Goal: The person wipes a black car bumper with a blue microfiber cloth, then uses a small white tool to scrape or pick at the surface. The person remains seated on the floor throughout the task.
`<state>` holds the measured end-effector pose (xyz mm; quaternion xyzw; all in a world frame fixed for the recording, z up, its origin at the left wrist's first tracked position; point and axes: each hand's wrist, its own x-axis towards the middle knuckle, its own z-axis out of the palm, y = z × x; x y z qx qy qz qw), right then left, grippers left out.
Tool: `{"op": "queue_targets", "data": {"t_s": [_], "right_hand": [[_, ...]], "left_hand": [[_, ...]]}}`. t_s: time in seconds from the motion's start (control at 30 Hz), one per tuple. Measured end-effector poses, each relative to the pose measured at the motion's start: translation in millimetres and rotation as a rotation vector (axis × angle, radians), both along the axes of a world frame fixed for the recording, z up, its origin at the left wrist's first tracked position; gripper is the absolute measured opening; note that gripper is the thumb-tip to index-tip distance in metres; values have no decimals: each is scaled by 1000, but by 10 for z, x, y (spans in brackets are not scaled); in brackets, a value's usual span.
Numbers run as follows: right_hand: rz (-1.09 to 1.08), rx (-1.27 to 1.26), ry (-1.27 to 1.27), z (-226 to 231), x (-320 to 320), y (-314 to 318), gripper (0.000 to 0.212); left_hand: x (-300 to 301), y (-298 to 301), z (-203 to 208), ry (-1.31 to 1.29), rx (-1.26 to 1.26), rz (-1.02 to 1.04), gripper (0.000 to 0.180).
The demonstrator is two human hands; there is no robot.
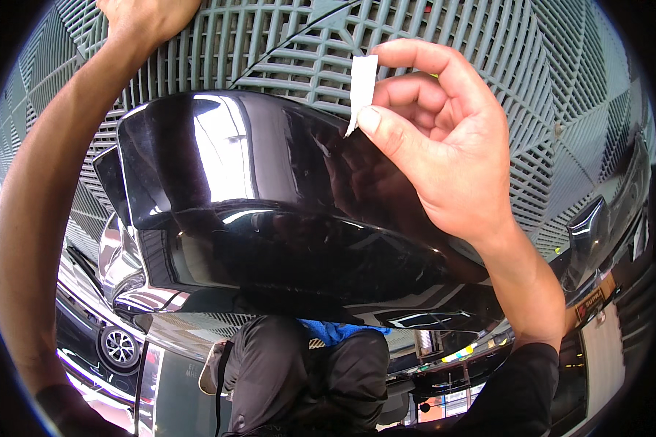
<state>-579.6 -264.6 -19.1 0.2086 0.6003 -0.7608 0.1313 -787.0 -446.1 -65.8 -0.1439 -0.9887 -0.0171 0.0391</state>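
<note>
Between my arms is a glossy black, curved car body part (197,240) with bright reflections; its exact kind I cannot tell. My right hand (444,131) is above its far right edge, pinching a short strip of white tape or paper (364,81) between thumb and index finger. The strip hangs down, its lower tip close to the black surface; whether it touches I cannot make out. Beyond the part's far left, my left hand (149,14) reaches to the top rim of the picture. Its fingers are cut off there, so what it touches is hidden.
Grey slatted floor tiles (561,124) lie around the black part. Dark-trousered knees (277,371) and a blue cloth (335,331) show at the near side. A car wheel (120,346) appears at lower left, and a dark glossy piece (587,226) at right.
</note>
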Motion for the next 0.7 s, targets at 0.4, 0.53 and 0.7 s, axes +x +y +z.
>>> {"op": "queue_targets", "data": {"t_s": [0.4,0.53,0.7], "right_hand": [[47,96,12,-28,33,-37,44],[62,104,-1,-22,15,-48,44],[51,102,-14,-23,29,-55,45]], "left_hand": [[-78,-28,-75,-13,-7,-6,86],[6,5,-53,19,24,-27,87],[9,17,-34,8,-10,-29,90]]}}
